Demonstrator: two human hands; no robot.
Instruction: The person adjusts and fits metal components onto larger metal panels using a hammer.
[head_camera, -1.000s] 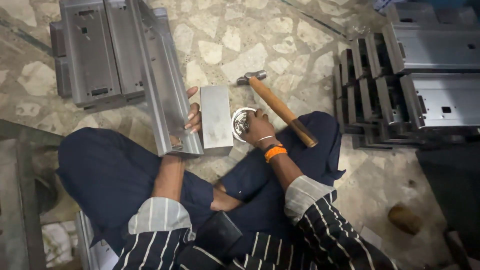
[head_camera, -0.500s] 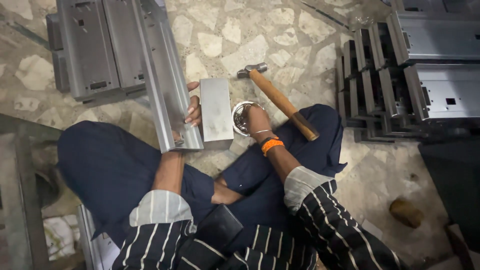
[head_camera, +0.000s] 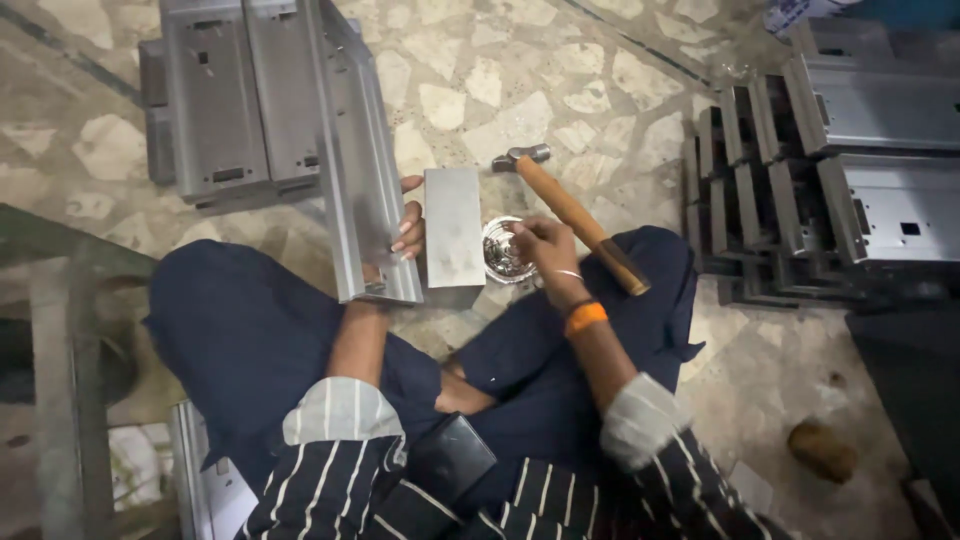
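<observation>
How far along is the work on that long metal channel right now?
Done: nothing finished can be told apart; grey metal parts lie behind and more stacked parts to the side. In hand: the left hand steadies the metal channel beside a steel block, while the right hand reaches into a small round tin. Left: the hammer lies untouched across the leg.

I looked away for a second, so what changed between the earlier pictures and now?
Almost nothing. The right hand stays at the small round metal bowl, the left hand on the long grey metal channel; the wooden-handled hammer lies untouched on the thigh.
</observation>
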